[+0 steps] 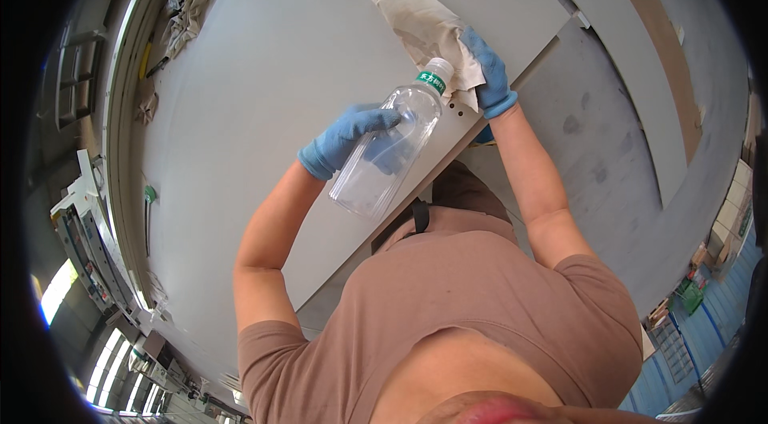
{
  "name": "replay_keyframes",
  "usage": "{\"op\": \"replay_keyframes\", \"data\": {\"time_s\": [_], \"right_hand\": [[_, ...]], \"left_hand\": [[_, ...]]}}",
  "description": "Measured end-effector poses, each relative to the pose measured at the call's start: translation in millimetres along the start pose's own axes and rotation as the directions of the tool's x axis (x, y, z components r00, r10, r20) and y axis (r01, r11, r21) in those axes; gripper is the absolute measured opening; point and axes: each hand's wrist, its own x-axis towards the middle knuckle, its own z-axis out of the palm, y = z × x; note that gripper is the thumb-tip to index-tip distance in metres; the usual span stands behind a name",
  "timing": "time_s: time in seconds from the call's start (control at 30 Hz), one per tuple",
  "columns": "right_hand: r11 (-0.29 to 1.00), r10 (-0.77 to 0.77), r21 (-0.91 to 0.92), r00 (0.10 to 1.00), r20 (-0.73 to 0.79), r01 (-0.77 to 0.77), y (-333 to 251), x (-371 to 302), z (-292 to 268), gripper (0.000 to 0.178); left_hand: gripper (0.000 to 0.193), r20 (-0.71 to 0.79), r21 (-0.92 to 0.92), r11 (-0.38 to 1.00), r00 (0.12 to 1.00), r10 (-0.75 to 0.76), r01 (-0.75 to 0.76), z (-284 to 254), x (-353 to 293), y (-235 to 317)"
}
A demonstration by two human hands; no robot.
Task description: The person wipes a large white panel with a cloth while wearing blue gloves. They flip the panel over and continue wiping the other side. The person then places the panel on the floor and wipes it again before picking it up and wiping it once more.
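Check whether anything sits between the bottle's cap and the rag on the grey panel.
Nothing visible does. The left hand holds the clear bottle tilted, its white cap right at the rag, which the right hand presses onto the grey panel.

Crumpled rags (186, 4) at the grey panel's (264, 104) far edge

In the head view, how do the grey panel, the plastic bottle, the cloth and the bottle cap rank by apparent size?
1. grey panel
2. and 3. plastic bottle and cloth: look alike; the bottle is nearer the camera, so unsure
4. bottle cap
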Motion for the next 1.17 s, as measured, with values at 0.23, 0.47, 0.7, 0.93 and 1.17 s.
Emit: {"op": "replay_keyframes", "data": {"time_s": [0.23, 0.47, 0.7, 0.93, 1.17], "right_hand": [[0.995, 0.1, -0.011, 0.987, 0.128, -0.099, -21.8, -2.1, -0.7, 0.046], [0.517, 0.567, 0.63, 0.783, 0.254, -0.579, -33.9, -0.8, 5.4, 0.05], [0.775, 0.476, 0.371, 0.859, 0.188, -0.511, -33.2, -7.8, 13.7, 0.071], [0.874, 0.404, 0.217, 0.898, 0.175, -0.436, -38.5, -15.1, 7.2, 0.099], [0.782, 0.526, 0.24, 0.816, 0.241, -0.575, -38.4, -17.3, 1.2, 0.101]], "left_hand": [[0.064, 0.02, -0.304, 0.94, 0.987, -0.158, 0.157, 0.5, -26.2, 12.3], [0.07, 0.018, -0.425, 0.889, 0.983, -0.182, 0.172, 14.0, -32.8, 20.9], [0.067, 0.063, -0.46, 0.879, 0.992, -0.109, 0.125, 11.6, -30.3, 16.1], [0.065, 0.034, -0.482, 0.872, 0.996, -0.083, 0.089, 1.0, -29.1, 21.5], [0.075, -0.054, -0.5, 0.866, 0.997, -0.058, 0.023, -5.3, -23.0, 17.0]]}}
